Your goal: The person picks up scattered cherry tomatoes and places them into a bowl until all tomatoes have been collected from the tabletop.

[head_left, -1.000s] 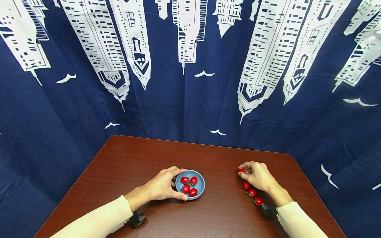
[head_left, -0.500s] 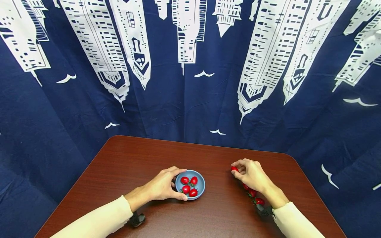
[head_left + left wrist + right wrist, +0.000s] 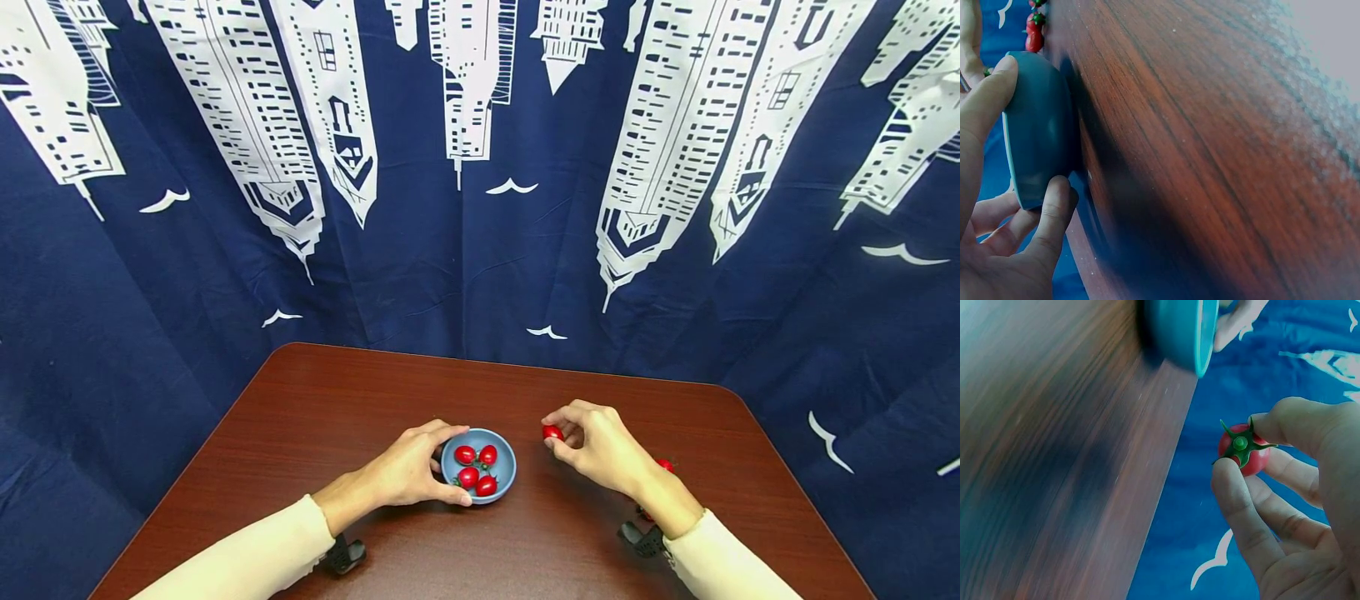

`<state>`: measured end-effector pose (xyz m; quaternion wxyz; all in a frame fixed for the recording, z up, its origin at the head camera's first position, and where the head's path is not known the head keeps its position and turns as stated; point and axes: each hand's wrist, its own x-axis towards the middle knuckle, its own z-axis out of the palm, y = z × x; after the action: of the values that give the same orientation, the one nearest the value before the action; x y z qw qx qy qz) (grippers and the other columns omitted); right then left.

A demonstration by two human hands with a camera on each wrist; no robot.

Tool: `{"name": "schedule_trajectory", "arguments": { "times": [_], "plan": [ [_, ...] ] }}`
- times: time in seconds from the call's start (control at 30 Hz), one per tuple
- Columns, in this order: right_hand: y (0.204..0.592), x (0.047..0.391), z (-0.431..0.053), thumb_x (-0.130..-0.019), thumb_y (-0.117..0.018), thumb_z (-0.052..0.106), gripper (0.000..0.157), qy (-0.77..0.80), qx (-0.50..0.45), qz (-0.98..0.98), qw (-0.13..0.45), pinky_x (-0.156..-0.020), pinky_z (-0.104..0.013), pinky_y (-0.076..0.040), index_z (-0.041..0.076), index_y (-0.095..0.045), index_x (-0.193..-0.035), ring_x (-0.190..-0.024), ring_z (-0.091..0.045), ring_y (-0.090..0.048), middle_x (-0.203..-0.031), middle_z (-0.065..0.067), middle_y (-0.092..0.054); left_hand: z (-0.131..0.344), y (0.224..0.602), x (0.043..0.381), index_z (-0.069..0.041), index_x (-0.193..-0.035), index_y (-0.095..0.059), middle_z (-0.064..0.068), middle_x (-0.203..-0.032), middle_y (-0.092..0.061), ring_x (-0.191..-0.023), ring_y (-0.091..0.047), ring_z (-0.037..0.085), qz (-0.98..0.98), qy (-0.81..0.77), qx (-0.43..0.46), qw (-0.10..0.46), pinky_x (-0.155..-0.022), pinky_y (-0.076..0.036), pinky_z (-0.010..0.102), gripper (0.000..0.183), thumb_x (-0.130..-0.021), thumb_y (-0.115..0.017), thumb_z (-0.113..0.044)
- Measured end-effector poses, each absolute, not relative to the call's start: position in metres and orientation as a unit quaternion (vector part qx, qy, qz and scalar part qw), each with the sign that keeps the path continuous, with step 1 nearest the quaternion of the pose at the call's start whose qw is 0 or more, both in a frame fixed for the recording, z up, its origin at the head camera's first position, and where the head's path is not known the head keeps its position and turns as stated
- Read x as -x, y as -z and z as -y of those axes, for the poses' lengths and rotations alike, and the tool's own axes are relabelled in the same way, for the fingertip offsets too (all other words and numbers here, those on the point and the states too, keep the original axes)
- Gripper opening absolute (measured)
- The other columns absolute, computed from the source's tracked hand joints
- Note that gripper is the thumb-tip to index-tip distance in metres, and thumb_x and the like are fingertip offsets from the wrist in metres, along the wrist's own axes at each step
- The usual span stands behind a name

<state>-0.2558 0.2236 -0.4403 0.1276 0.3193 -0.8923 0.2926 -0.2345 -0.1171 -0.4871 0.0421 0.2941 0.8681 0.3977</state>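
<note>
A small blue bowl (image 3: 510, 471) stands on the table with several cherry tomatoes (image 3: 467, 455) inside. My left hand (image 3: 408, 468) holds it by its left side, thumb at the near rim and fingers round the far side; the left wrist view shows the bowl's outer wall (image 3: 1041, 131) between thumb and fingers. To the right of the bowl, my right hand (image 3: 600, 446) pinches one cherry tomato (image 3: 552, 432) between thumb and fingertips. Its green leafy top (image 3: 1240, 444) faces the right wrist camera. Other cherry tomatoes (image 3: 665, 465) lie on the table, partly hidden by the right forearm.
The brown wooden table (image 3: 360, 392) has rounded far corners. Behind it hangs a dark blue curtain (image 3: 420, 275) printed with white buildings and birds. A black wrist camera (image 3: 347, 554) sits under the left wrist, another black one (image 3: 641, 540) under the right.
My right hand has carried the pinched tomato leftward, away from the row of tomatoes and closer to the bowl. My left hand and the bowl have stayed put.
</note>
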Motion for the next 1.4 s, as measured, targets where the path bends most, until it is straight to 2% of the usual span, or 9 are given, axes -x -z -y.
{"name": "schedule_trajectory", "arguments": {
  "times": [0.2,0.43,0.7,1.1,1.4],
  "plan": [
    [0.436,0.249,-0.203,-0.086,-0.088,0.012,0.023,-0.285,-0.351,0.883,0.125,-0.068,-0.025,-0.063,0.012,-0.079,-0.107,-0.078,-0.005,-0.070,-0.093,0.007,-0.072,0.118,0.487,0.234,-0.008,-0.155,-0.054,0.007,-0.129,-0.064,-0.100,-0.075,0.013,-0.869,-0.395,-0.295,0.038,-0.082,-0.060,0.014,0.100,-0.074,-0.098,-0.049],
    [0.436,0.244,-0.186,-0.088,-0.088,0.013,0.025,-0.279,-0.369,0.882,0.095,-0.066,-0.024,-0.062,0.011,-0.079,-0.111,-0.080,-0.009,-0.071,-0.093,0.006,-0.071,0.118,0.488,0.235,-0.009,-0.155,-0.055,0.005,-0.128,-0.064,-0.094,-0.075,0.008,-0.872,-0.389,-0.293,0.040,-0.081,-0.060,0.014,0.101,-0.074,-0.097,-0.054],
    [0.442,0.243,-0.169,-0.089,-0.087,0.015,0.024,-0.266,-0.400,0.872,0.091,-0.065,-0.021,-0.060,0.009,-0.079,-0.110,-0.076,-0.007,-0.069,-0.092,0.005,-0.071,0.119,0.489,0.236,-0.009,-0.155,-0.055,0.005,-0.128,-0.064,-0.094,-0.075,0.007,-0.872,-0.388,-0.296,0.039,-0.081,-0.060,0.013,0.100,-0.075,-0.097,-0.052],
    [0.447,0.241,-0.160,-0.092,-0.086,0.022,0.022,-0.241,-0.407,0.878,0.077,-0.075,-0.022,-0.062,0.011,-0.081,-0.111,-0.085,-0.016,-0.074,-0.101,-0.002,-0.076,0.118,0.488,0.235,-0.008,-0.156,-0.053,0.007,-0.129,-0.063,-0.098,-0.076,0.013,-0.870,-0.390,-0.298,0.046,-0.081,-0.059,0.012,0.101,-0.076,-0.096,-0.053],
    [0.442,0.239,-0.164,-0.092,-0.086,0.029,0.024,-0.240,-0.394,0.883,0.093,-0.084,-0.027,-0.064,0.019,-0.080,-0.113,-0.092,-0.016,-0.076,-0.106,0.002,-0.075,0.119,0.488,0.235,-0.009,-0.155,-0.055,0.006,-0.127,-0.064,-0.100,-0.074,0.012,-0.871,-0.387,-0.300,0.036,-0.081,-0.060,0.013,0.101,-0.075,-0.096,-0.055]
  ]
}}
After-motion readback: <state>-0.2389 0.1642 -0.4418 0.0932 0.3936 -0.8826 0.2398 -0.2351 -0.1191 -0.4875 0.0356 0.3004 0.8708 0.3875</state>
